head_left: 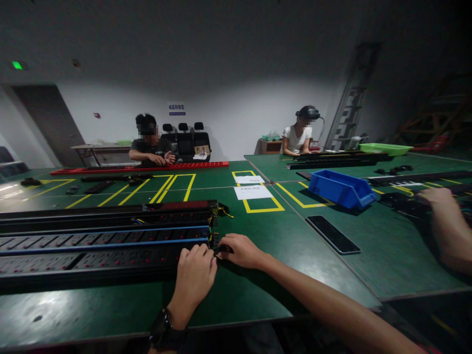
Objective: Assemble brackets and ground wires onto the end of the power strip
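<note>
My left hand (pixel 197 270), with a dark band at the wrist, is closed over the right end of the nearest long black power strip (pixel 125 260). Red dots line the strip's sockets. My right hand (pixel 240 250) meets it at that end, its fingers pinched around something small and dark that they mostly hide. Just behind lies a second power strip (pixel 110 238) with blue edges. Farther back, a black strip housing (pixel 191 205) has loose wires (pixel 225 211) at its end, some of them yellow.
Right of my hands lie a phone (pixel 333 234) and a blue bin (pixel 341 189). White paper sheets (pixel 253 191) lie mid-table near yellow tape. Another person's arm (pixel 452 231) reaches in at right. Two people sit across, one behind a red rail (pixel 206 165). A green tray (pixel 385 148) stands far right.
</note>
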`<action>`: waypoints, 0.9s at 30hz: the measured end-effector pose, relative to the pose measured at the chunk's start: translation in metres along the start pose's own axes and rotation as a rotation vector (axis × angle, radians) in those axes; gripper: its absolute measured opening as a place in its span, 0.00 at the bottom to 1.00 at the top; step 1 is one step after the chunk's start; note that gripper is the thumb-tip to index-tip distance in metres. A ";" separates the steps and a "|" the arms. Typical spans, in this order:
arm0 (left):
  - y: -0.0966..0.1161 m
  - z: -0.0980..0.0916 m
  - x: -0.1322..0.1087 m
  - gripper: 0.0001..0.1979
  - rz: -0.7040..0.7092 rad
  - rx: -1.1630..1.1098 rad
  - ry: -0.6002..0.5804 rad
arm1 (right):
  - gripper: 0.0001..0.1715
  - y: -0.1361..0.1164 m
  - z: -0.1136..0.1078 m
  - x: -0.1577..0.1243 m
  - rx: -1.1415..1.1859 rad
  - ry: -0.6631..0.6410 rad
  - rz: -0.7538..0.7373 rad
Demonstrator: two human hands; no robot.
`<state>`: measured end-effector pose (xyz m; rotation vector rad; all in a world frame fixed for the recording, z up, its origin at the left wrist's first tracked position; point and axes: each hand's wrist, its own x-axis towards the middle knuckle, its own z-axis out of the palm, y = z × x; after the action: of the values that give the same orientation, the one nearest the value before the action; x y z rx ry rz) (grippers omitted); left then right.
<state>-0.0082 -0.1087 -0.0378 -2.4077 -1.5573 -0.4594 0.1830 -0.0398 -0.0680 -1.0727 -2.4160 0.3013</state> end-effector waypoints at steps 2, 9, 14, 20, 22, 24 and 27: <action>0.000 0.000 0.000 0.13 0.001 -0.007 -0.005 | 0.07 -0.001 0.001 0.000 0.003 0.008 -0.003; 0.001 0.001 0.000 0.11 -0.051 -0.049 0.023 | 0.06 0.003 -0.001 0.001 0.063 -0.025 -0.013; 0.003 0.000 0.000 0.12 -0.072 -0.067 0.022 | 0.09 0.005 -0.004 0.000 0.122 -0.025 -0.032; 0.003 0.000 -0.001 0.11 -0.071 -0.078 0.033 | 0.09 0.004 -0.001 -0.001 0.129 -0.017 -0.028; 0.003 0.001 -0.002 0.11 -0.076 -0.079 0.029 | 0.09 0.004 0.000 0.000 0.123 -0.015 -0.029; 0.003 0.002 -0.002 0.11 -0.085 -0.074 0.028 | 0.08 0.005 0.000 0.000 0.115 -0.014 -0.029; 0.004 0.003 -0.002 0.10 -0.103 -0.068 0.039 | 0.07 0.005 0.000 -0.001 0.115 -0.015 -0.034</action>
<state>-0.0049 -0.1113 -0.0418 -2.3600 -1.6807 -0.5851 0.1867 -0.0368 -0.0701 -0.9813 -2.3953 0.4327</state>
